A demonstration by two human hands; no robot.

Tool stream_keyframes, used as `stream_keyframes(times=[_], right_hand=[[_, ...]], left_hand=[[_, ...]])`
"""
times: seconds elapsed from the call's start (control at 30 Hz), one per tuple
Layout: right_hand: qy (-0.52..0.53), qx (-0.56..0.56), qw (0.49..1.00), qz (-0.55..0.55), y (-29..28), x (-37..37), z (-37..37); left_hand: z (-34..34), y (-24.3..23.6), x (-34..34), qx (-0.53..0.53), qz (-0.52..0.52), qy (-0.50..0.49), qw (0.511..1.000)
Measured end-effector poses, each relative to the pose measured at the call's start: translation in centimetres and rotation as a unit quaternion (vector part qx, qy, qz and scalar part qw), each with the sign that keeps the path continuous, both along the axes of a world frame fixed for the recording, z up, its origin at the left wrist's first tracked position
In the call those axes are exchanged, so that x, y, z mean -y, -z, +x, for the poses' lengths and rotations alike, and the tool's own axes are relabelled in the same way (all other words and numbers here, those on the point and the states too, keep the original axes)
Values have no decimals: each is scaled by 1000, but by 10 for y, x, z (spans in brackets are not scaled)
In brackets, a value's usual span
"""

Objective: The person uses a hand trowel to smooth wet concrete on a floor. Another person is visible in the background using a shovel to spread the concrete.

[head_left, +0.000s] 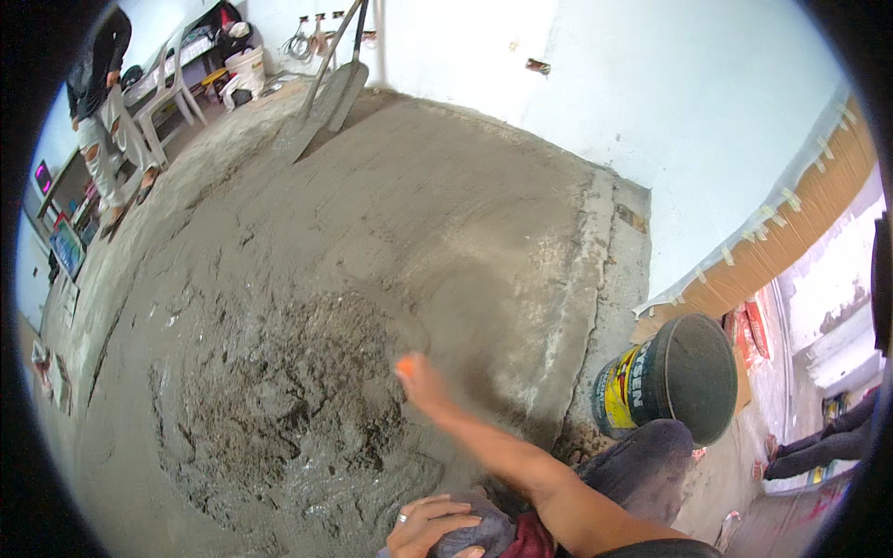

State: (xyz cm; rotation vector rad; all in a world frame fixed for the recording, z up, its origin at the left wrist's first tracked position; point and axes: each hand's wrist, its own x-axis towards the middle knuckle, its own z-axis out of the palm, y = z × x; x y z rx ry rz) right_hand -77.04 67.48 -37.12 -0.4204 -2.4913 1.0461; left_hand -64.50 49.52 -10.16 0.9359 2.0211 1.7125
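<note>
Wet grey mortar point(288, 409) is spread over the floor in front of me, lumpy and stony at the left and smoother toward the right. My right hand point(430, 391) reaches over the edge of the lumpy part, smeared by motion. Its fingers are closed round an orange handle point(406, 365). What that handle belongs to is blurred against the mortar, though curved sweep marks show beside it. Near the lower edge my left hand point(430, 524), with a ring on one finger, lies over my dark-clothed knee point(479, 530), its fingers apart and holding nothing.
A black bucket point(702, 381) with a yellow label stands by my right leg. Two shovels point(339, 98) lean at the far wall. Cardboard point(791, 223) is taped along the right wall. One person point(98, 112) stands far left near a white chair point(167, 88); another person's legs point(823, 448) show at right.
</note>
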Motion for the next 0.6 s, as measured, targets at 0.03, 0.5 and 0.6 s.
stream_keyframes(times=[0.03, 0.5, 0.6], right_hand=[[62, 143, 988, 10, 41, -34, 20], [48, 356, 932, 40, -29, -86, 39], [55, 334, 941, 15, -15, -106, 37]], left_hand=[[-1, 0, -7, -2, 8, 17, 1000], [-17, 14, -32, 19, -63, 19, 998], [-28, 53, -41, 45, -98, 77, 991]])
